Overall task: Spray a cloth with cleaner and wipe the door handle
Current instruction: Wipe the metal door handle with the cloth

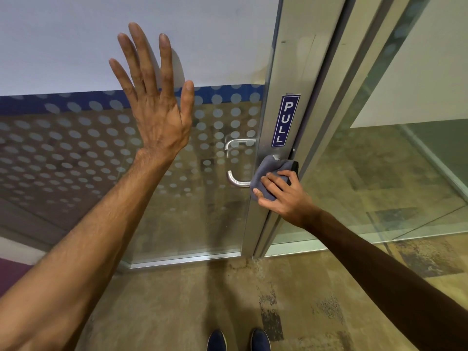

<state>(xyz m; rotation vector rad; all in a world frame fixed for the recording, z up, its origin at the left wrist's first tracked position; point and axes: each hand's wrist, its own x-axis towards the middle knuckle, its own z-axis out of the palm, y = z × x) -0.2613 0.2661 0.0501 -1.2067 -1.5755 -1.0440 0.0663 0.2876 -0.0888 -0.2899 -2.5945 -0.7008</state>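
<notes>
Presently, the left hand [154, 97] is raised flat with fingers spread wide, grasping nothing, its palm toward the glass door panel [76, 148], which carries a frosted dot pattern and a blue band along the top of that pattern. Whether the palm touches the glass cannot be told. The right hand [283, 196] grips a grey folded cloth [268, 173], fingers curled over it, pressing it against the brushed aluminium door frame [286, 67] where the handle mounts. A curved stainless-steel door handle [234, 178] shows through the glass just left of the cloth, on the far side of the panel. A blue rectangular sign reading PULL [285, 120] is fixed upright on the frame directly above the cloth. Underfoot lies mottled tan carpet flooring [177, 300], with darker worn patches near the door's lower corner. Two dark blue shoe tips [238, 340] appear at the bottom edge.
</notes>
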